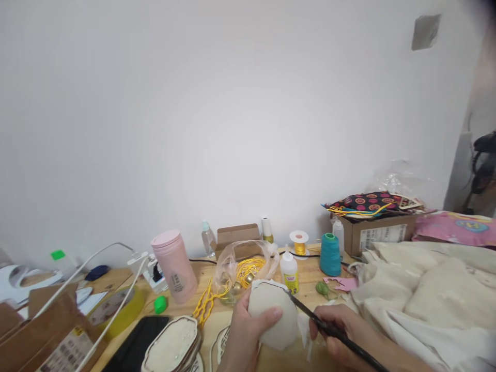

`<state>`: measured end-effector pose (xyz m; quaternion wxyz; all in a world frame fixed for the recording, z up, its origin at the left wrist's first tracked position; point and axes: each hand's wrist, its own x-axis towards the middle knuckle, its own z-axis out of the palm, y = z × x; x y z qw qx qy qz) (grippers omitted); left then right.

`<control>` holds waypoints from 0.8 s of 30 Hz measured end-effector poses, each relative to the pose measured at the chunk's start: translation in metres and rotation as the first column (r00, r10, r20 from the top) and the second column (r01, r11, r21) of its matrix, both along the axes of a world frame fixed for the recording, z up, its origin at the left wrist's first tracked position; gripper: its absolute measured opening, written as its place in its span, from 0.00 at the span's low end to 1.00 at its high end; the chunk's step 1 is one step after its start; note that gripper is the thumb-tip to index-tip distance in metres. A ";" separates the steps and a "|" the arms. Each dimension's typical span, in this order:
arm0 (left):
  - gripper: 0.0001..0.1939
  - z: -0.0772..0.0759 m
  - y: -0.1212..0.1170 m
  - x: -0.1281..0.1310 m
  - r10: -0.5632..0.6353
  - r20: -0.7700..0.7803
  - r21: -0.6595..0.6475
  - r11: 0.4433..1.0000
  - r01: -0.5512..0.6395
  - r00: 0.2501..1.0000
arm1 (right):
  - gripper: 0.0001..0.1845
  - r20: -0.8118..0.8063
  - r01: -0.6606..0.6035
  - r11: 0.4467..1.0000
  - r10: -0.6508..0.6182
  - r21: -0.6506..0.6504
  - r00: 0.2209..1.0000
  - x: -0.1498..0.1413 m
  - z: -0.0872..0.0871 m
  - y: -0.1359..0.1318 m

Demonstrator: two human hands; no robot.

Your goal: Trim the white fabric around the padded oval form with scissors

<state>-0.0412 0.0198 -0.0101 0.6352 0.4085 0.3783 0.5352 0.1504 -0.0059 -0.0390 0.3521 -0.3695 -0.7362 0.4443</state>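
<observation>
My left hand (251,328) is closed around a rounded, cream fabric-covered piece (276,318), with the thumb pressed on its face. Loose white edging shows along the top rim of that piece. In my right hand (343,333) is a slender black tool (329,329), gripped like a pen; its kind is unclear. The tool's tip meets the upper right edge of the cream piece. A ragged white scrap (304,330) hangs between the piece and my right fingers. Left of my left hand lies a stack of scalloped cream panels (172,343).
Behind my hands stand a glue bottle (289,271), a teal thread cone (330,256) and a pink tumbler (176,266). A plastic bag (248,258) holds yellow cords. Cream cloth (437,294) is heaped at right. A phone (135,343) and yellow tape roll (118,310) lie left.
</observation>
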 end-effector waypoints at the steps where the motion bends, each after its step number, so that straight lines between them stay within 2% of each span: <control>1: 0.23 0.000 0.000 0.000 -0.002 -0.011 -0.004 1.000 0.002 1.000 | 0.26 0.004 -0.004 1.000 0.004 0.007 1.000 0.000 0.003 -0.001; 4: 0.27 -0.001 0.001 0.001 -0.021 -0.039 -0.010 1.000 0.020 0.999 | 0.26 0.021 0.034 0.999 -0.035 0.029 0.999 -0.003 0.011 -0.006; 8: 0.27 -0.001 0.000 0.002 -0.044 -0.042 -0.012 0.999 0.044 0.998 | 0.27 0.063 0.096 0.994 -0.099 0.049 0.993 -0.006 0.015 -0.010; 12: 0.26 0.002 -0.001 0.001 -0.039 -0.050 -0.019 0.999 0.038 0.998 | 0.27 0.083 0.078 0.996 -0.080 0.038 0.993 -0.005 0.015 -0.011; 17: 0.26 0.005 -0.003 -0.001 -0.089 -0.045 -0.030 0.996 0.088 0.995 | 0.27 0.072 0.019 1.000 -0.020 0.011 0.997 -0.004 0.021 -0.010; 24: 0.31 -0.001 0.000 -0.004 -0.105 -0.094 -0.039 0.994 0.102 0.990 | 0.27 0.094 0.048 0.999 -0.046 -0.025 0.994 -0.004 0.018 -0.009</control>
